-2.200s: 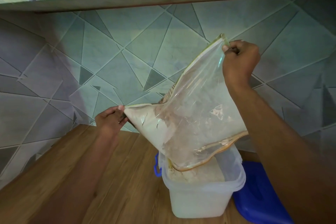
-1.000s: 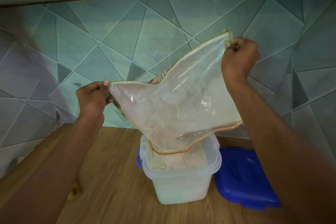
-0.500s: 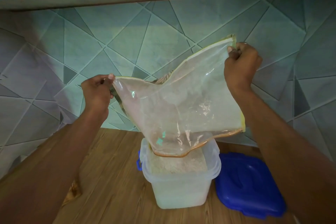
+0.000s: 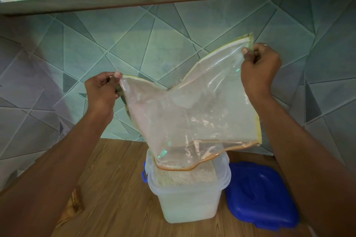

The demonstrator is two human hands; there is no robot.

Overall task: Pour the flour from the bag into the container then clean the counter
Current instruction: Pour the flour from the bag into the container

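Raised since two seconds ago, the left grip [image 4: 100,92] holds its corner of the bag [image 4: 192,117] well above the bench [image 4: 115,188]; the flour [image 4: 185,177] once lodged in that corner now lies in the container [image 4: 188,204]. Both grips pinch the bag, the right grip [image 4: 259,67] on the higher corner. Clear and nearly empty, the bag hangs with its mouth at the container's rim. A blue lid [image 4: 260,194] lies just beside the container.
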